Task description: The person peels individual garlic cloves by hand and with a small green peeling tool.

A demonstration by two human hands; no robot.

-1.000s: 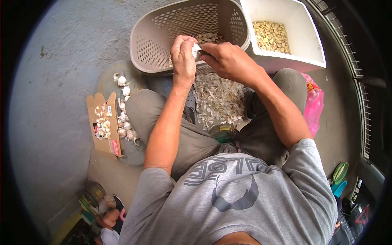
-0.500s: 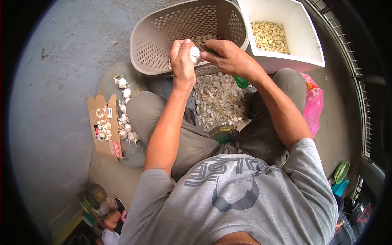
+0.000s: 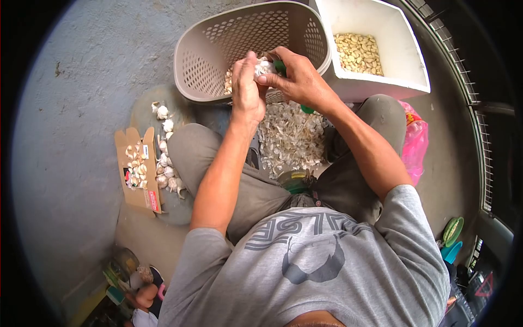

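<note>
Over the near side of a beige perforated basket (image 3: 190, 90), my left hand (image 3: 248, 92) is closed around a white garlic bulb (image 3: 263, 68), its fingers pointing up. My right hand (image 3: 299, 79) meets the bulb from the right, thumb against it. A green-handled tool (image 3: 280, 67) is gripped in that hand; its working end is hidden. More green shows below the right wrist. Loose garlic cloves (image 3: 228, 80) lie in the basket below my hands. A heap of garlic skins (image 3: 291, 136) covers the floor between my legs.
A white foam box (image 3: 403, 65) holding peeled cloves (image 3: 358, 53) stands right of the basket. On the left are whole garlic bulbs (image 3: 166, 170) and a cardboard piece (image 3: 150, 203) with cloves. A pink plastic bag (image 3: 415, 147) lies by my right knee. Another person's arm (image 3: 147, 295) shows lower left.
My right hand has closed in on the bulb and shifted slightly left. My left fingers have straightened upward, and more of the basket's cloves show beside them.
</note>
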